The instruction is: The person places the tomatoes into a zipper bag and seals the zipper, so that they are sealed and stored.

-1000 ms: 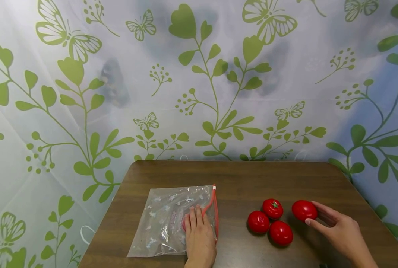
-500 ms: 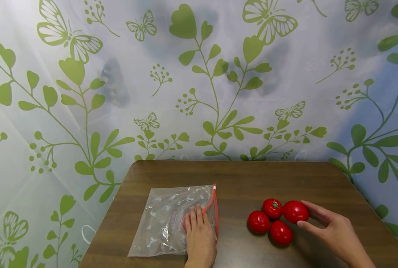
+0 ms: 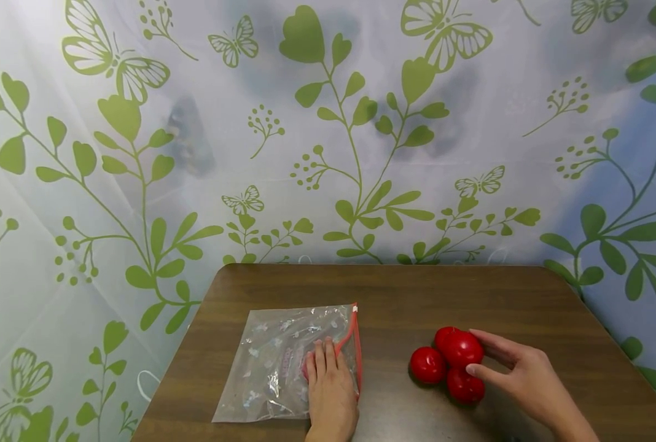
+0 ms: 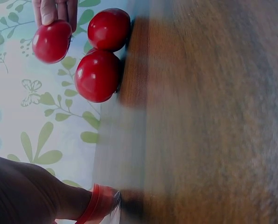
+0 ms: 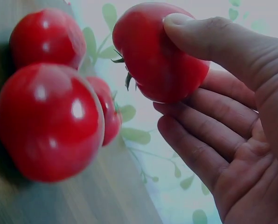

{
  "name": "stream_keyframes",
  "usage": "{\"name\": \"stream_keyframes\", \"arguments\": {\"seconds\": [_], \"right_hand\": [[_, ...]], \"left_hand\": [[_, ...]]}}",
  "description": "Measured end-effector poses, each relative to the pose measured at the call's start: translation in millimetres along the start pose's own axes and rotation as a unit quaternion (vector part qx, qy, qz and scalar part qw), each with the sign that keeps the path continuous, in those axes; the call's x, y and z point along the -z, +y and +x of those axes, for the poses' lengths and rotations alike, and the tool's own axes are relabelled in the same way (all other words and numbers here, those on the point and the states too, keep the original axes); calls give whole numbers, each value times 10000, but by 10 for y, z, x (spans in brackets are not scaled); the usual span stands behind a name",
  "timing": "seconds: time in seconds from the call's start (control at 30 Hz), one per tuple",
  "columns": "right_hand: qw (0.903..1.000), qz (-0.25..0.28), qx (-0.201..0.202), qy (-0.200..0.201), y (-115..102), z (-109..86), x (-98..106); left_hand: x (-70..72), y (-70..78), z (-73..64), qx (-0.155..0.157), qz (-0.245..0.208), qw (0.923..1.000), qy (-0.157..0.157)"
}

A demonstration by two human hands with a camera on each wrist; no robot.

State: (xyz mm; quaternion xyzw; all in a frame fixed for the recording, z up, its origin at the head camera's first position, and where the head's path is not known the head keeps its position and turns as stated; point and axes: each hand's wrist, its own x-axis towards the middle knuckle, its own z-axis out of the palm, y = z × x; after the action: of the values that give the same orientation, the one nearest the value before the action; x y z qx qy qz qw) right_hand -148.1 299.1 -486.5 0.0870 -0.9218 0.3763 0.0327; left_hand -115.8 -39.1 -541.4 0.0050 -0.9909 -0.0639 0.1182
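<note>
My right hand [image 3: 516, 368] pinches a shiny red tomato [image 3: 463, 349] between thumb and fingers, with green sepals showing in the right wrist view. It is raised above a cluster of three more tomatoes, including one at the left [image 3: 427, 366], one at the front [image 3: 465, 387] and one behind, partly hidden [image 3: 444, 336]. My left hand [image 3: 330, 393] lies with straight fingers on a clear zip bag [image 3: 267, 368] near its red-edged mouth [image 3: 357, 350]. A pink patch shows beside its fingertips; what it is, I cannot tell.
The brown wooden table [image 3: 394, 294] has rounded far corners. Behind it hangs a pale cloth [image 3: 328, 153] printed with green leaves and butterflies. A thin white loop [image 3: 148, 385] shows beyond the table's left edge.
My right hand has carried the tomato leftward, from right of the cluster to over it, so it now covers part of the tomatoes there. The left hand and bag have stayed put.
</note>
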Motion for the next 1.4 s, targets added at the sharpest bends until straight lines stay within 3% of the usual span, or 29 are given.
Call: {"name": "stream_keyframes", "arguments": {"seconds": [0.5,0.77,1.03,1.4], "right_hand": [[9973,648,168,-317,-287,106,-194],[9964,681,89,-502,-384,152,-254],[9961,645,326,-498,-452,209,-320],[9880,1201,652,-719,-555,326,-494]], "left_hand": [[-26,-1,8,20,7,10000,-74],[1,5,-1,78,4,9998,-207],[-15,1,0,49,8,9999,-124],[-23,-7,-1,-50,119,9999,45]]}}
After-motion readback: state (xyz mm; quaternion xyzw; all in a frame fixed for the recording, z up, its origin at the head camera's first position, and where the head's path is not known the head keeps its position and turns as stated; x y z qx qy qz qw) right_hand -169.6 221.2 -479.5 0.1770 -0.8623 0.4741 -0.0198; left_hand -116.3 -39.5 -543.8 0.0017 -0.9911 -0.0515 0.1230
